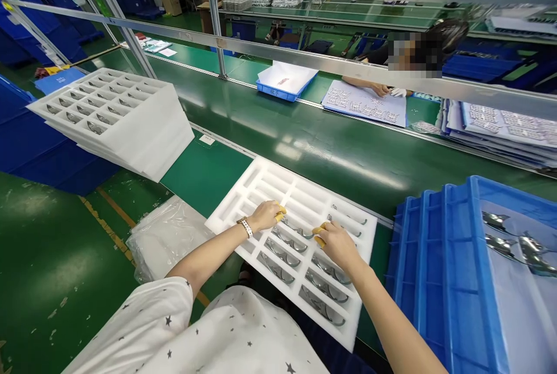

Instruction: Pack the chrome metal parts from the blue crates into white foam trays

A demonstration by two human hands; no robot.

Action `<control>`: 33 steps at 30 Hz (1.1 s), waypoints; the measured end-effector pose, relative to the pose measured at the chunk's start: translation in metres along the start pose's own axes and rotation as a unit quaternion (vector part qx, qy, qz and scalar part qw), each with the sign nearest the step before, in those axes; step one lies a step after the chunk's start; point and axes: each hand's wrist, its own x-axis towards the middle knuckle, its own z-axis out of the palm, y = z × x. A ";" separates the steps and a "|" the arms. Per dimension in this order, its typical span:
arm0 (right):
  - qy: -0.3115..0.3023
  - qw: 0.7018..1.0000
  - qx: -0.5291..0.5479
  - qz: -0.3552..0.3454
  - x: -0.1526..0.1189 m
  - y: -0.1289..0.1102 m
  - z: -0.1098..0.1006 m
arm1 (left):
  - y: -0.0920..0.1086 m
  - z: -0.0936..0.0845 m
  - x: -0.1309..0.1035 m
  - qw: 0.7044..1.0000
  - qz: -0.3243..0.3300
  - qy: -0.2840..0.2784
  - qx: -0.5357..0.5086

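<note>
The left hand point(265, 216) and right hand point(337, 242) have fingers pinching 1 metal part point(298, 229) at its 2 ends, seemingly for alignment with a slot mid-way across the near tray point(365, 249).

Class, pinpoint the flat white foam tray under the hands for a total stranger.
Find the green worktop. Between the tall white foam stack and the blue plastic bins lies a flat, slotted white foam tray. Unlike the stack, it lies directly beneath the left hand and right hand.

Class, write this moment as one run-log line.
left hand: at metal part, one end; right hand: at other end; white tray: partly filled
</note>
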 end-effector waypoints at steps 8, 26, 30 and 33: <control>-0.022 0.999 0.017 -0.015 0.006 -0.010 0.003 | 0.004 -0.002 0.004 0.999 -0.021 -0.007 0.028; -0.036 0.999 -0.001 -0.026 0.007 -0.017 -0.011 | 0.008 0.003 0.003 0.996 -0.062 0.058 0.029; -0.046 0.997 -0.014 -0.064 0.023 -0.020 -0.009 | 0.011 0.003 0.003 0.994 -0.079 0.080 -0.001; -0.054 0.995 -0.016 -0.081 0.028 -0.024 -0.012 | 0.012 0.003 0.001 0.992 -0.085 0.088 -0.011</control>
